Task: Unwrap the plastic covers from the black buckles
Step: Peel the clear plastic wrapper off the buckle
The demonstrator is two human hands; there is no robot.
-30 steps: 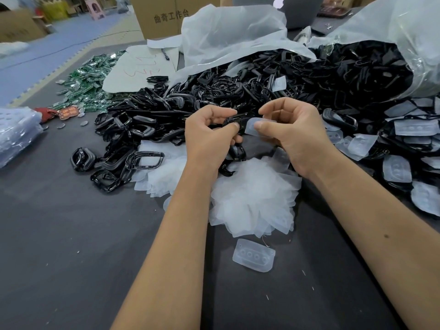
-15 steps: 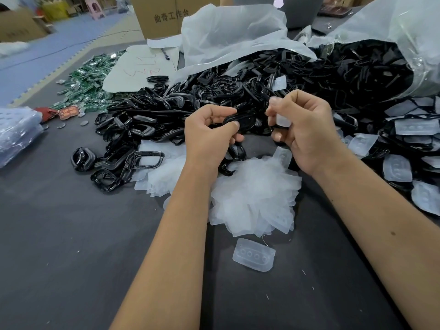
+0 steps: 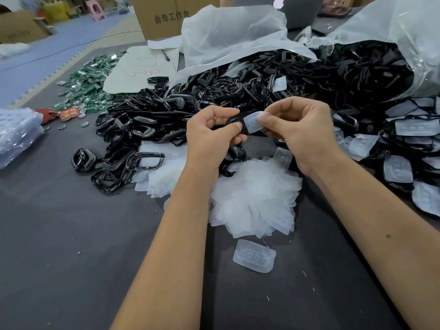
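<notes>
My left hand (image 3: 209, 136) grips a black buckle (image 3: 234, 121) above the table, thumb and fingers curled round it. My right hand (image 3: 302, 129) pinches a clear plastic cover (image 3: 253, 122) that sits on the buckle's right end. Below my hands lies a heap of removed clear covers (image 3: 252, 196). One loose cover (image 3: 254, 256) lies apart, nearer to me. A big pile of bare black buckles (image 3: 178, 110) spreads to the left and behind. Buckles still in covers (image 3: 409, 129) lie at the right.
A large clear bag (image 3: 404, 32) spilling black buckles lies at the back right, with white plastic sheet (image 3: 228, 34) behind the pile. Green packets (image 3: 90, 84) and a white board (image 3: 140, 67) sit at the back left. A stack of clear trays (image 3: 16, 136) is at the left edge.
My right hand, which had pulled away from the buckle with a cover in its fingers, has come back to the buckle and now pinches a cover on it. My left hand stayed put.
</notes>
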